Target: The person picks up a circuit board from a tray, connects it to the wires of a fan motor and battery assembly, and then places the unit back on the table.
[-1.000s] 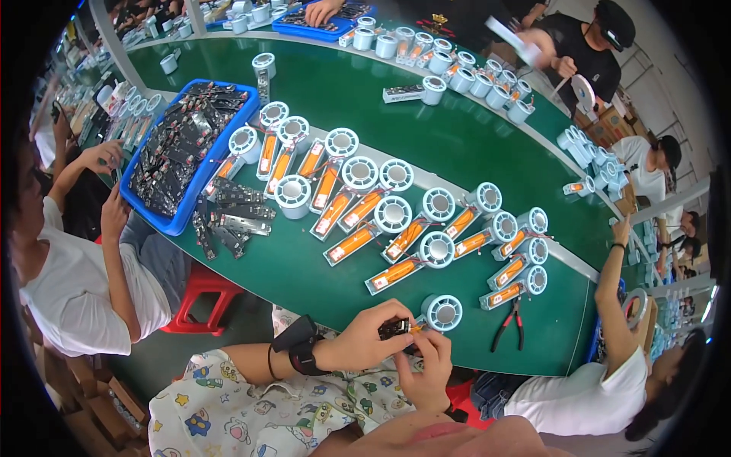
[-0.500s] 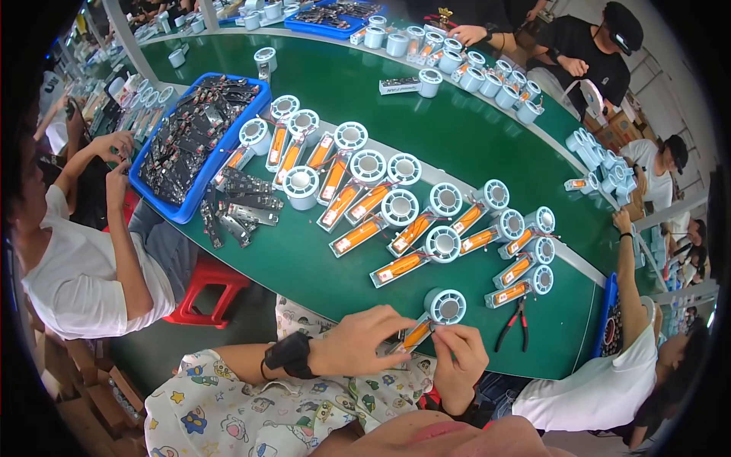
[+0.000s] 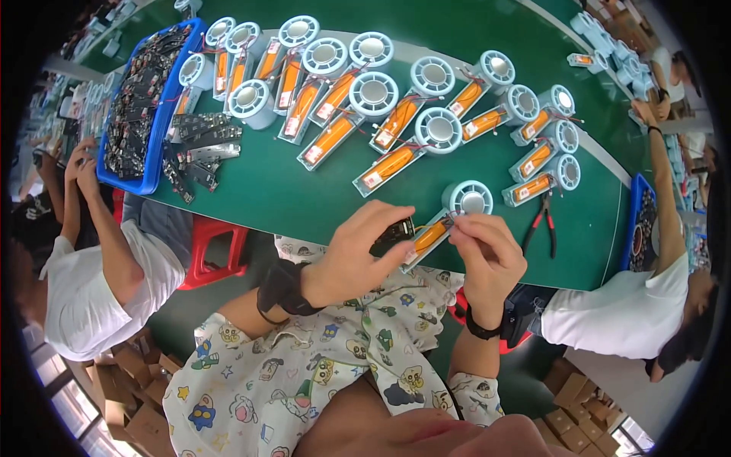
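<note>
At the table's near edge lies a light blue fan body (image 3: 468,199) with a round slotted head. Its open handle holds an orange battery (image 3: 431,236). My left hand (image 3: 358,251) is closed on a small black circuit board (image 3: 397,230) beside that handle, with a yellowish wire between board and handle. My right hand (image 3: 491,251) has thumb and fingers pinched together at the handle's upper end, just below the head. Thin wires show at these fingertips; what exactly they grip is hidden.
Several similar fan bodies (image 3: 373,93) with orange batteries stand across the green table (image 3: 297,194). Loose boards (image 3: 205,145) lie beside a blue tray (image 3: 158,145) full of them. Red-handled pliers (image 3: 542,225) lie to the right. People sit on both sides.
The view has tipped down, so the table appears higher. My left hand has brought the black board into clearer sight; my right fingers stay pinched by the fan's neck.
</note>
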A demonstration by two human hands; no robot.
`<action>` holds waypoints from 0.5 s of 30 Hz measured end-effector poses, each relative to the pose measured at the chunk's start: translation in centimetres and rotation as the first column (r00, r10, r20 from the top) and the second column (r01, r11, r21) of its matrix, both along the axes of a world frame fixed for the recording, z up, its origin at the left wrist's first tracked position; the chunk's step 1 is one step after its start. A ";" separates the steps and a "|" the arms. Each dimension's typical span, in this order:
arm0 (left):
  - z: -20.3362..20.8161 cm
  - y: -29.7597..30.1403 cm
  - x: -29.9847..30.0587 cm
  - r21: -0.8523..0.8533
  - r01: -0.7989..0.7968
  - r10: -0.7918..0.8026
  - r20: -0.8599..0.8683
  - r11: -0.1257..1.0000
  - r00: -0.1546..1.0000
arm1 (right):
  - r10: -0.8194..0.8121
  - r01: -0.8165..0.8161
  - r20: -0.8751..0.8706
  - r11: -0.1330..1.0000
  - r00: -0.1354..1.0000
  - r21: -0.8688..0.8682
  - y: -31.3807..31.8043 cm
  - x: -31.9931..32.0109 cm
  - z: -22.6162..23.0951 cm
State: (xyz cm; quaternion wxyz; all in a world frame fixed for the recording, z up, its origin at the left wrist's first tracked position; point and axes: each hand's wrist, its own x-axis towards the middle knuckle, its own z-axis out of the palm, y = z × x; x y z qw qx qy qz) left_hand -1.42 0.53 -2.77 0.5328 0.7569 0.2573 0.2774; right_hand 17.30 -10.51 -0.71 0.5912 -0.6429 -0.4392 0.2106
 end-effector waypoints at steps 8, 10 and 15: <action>-0.3 -0.3 0.1 0.060 0.015 -0.023 0.142 0.998 0.990 | 0.053 0.001 0.347 0.988 0.937 -0.153 -0.1 -1.7 0.9; -1.7 -0.5 1.5 0.180 0.092 -0.133 0.236 0.979 0.963 | -0.113 0.161 0.280 0.975 0.953 -0.155 -1.3 -2.2 0.0; -1.1 -0.5 0.3 0.194 0.056 -0.096 0.207 0.979 0.974 | 0.269 -0.164 0.322 0.934 0.908 -0.319 -2.0 0.7 -2.8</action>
